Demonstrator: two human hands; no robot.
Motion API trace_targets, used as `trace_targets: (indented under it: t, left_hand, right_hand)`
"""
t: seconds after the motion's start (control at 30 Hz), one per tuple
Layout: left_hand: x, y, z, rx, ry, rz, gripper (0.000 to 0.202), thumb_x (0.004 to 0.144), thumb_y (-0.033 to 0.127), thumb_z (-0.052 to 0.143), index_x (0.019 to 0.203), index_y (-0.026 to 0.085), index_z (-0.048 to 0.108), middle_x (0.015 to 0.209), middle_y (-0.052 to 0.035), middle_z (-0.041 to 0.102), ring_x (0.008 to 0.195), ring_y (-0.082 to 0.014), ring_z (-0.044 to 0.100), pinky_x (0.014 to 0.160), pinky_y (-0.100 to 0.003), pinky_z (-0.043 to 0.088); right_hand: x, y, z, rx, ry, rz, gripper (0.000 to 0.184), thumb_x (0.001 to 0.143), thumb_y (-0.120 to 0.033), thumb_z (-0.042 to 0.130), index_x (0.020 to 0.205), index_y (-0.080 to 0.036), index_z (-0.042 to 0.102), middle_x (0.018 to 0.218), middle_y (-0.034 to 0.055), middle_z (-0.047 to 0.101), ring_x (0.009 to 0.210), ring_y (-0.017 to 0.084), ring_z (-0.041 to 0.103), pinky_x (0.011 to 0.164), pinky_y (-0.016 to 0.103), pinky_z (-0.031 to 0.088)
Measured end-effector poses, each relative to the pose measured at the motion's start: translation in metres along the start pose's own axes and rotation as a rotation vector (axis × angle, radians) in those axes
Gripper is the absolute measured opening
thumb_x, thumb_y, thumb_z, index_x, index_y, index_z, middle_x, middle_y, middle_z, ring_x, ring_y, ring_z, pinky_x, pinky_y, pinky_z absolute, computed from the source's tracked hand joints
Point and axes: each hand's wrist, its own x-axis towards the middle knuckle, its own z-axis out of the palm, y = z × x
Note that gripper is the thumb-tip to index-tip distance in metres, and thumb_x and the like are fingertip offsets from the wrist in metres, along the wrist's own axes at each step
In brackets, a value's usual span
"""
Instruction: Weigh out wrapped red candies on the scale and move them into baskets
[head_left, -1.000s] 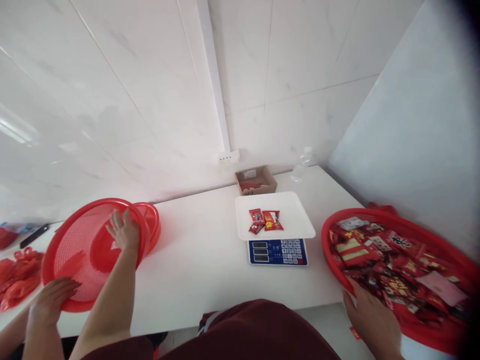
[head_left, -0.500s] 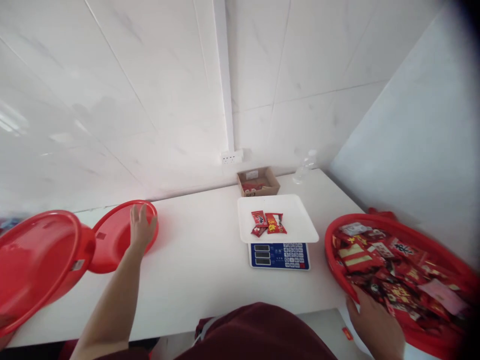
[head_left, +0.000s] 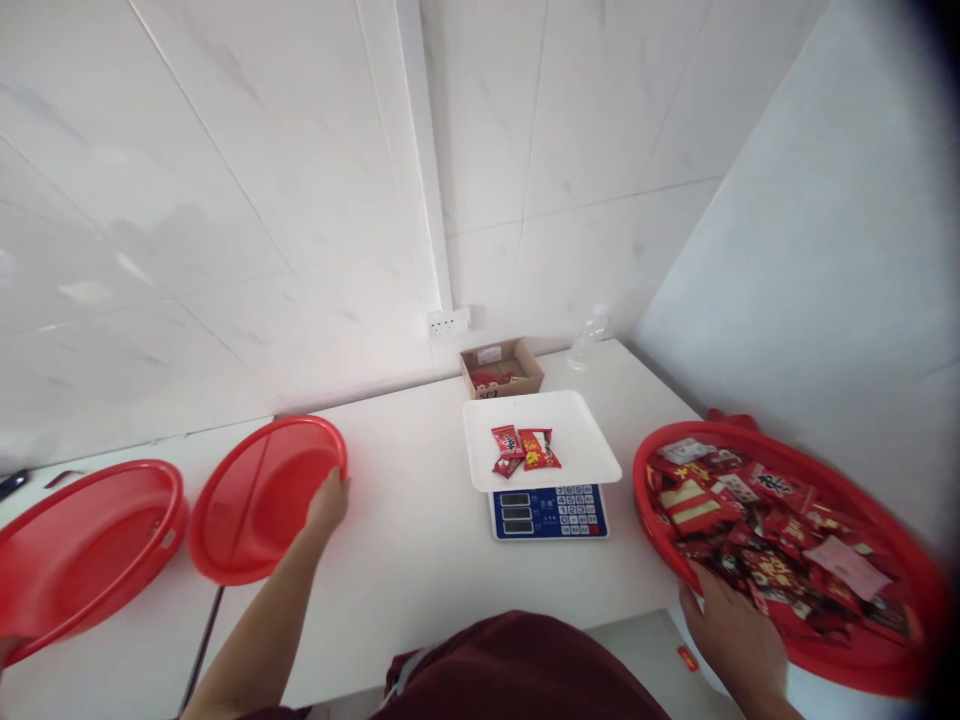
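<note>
Grip at two rims, apparently a matter of steadying. Left hand (head_left: 328, 505) with fingers curled on the right-hand rim of a deep round red plastic basin (head_left: 277, 500), tilted toward the body over the white tabletop (head_left: 412, 500); impossible to tell full contact beneath. Right hand (head_left: 739, 630) with thumb and fingers closed on the near rim of a wide red plastic basin (head_left: 651, 520), loaded with glossy red-wrapped packets (head_left: 776, 570), to the right of a scale's flat white tray (head_left: 577, 430) and blue keypad (head_left: 551, 513); fingertips underneath hidden, placement there not tellable. To do this well, hold the loaded basin level to prevent sliding and spilling, taking its probably shifting weight with the whole hand. On the likely lighter basin, use a firm but gentle hold, without twisting. Mind the neighbouring shallow red plastic basin (head_left: 82, 570), just beside it, with a co-worker's hand (head_left: 9, 645) at the near rim. Avoid brushing the three small red packets (head_left: 538, 448) on the tray.
</note>
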Motion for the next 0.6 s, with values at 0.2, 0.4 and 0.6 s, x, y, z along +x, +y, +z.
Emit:
trace_targets:
  t: [0.2, 0.4, 0.6]
  left_hand:
    - [-0.057, 0.096, 0.032, -0.074, -0.241, 0.225, 0.044, 0.094, 0.03, 0.037, 0.131, 0.007, 0.045, 0.125, -0.0188, 0.059, 0.112, -0.0246, 0.058, 0.091, -0.03, 0.046]
    - [-0.089, 0.129, 0.03, -0.117, -0.379, 0.354, 0.053, 0.093, 0.025, 0.036, 0.144, 0.012, 0.028, 0.143, -0.0177, 0.042, 0.13, -0.0262, 0.043, 0.102, -0.036, 0.037]
    - [-0.076, 0.186, 0.032, -0.097, -0.183, 0.705, 0.05, 0.092, 0.027, 0.04, 0.141, 0.021, 0.034, 0.147, -0.0113, 0.037, 0.139, -0.0262, 0.026, 0.112, -0.044, 0.024]
  right_hand:
    - [0.003, 0.006, 0.016, -0.012, -0.013, 0.035, 0.052, 0.088, -0.033, 0.025, 0.121, -0.008, 0.058, 0.111, 0.0162, 0.069, 0.097, 0.028, 0.066, 0.084, 0.042, 0.051]
    - [0.002, 0.012, 0.031, -0.037, 0.041, -0.001, 0.049, 0.089, -0.03, 0.026, 0.121, -0.01, 0.057, 0.113, 0.0137, 0.068, 0.097, 0.025, 0.065, 0.084, 0.039, 0.049]
    - [0.001, 0.012, 0.032, -0.045, 0.076, -0.008, 0.045, 0.089, -0.027, 0.029, 0.119, -0.011, 0.058, 0.111, 0.0103, 0.069, 0.094, 0.024, 0.065, 0.08, 0.039, 0.048]
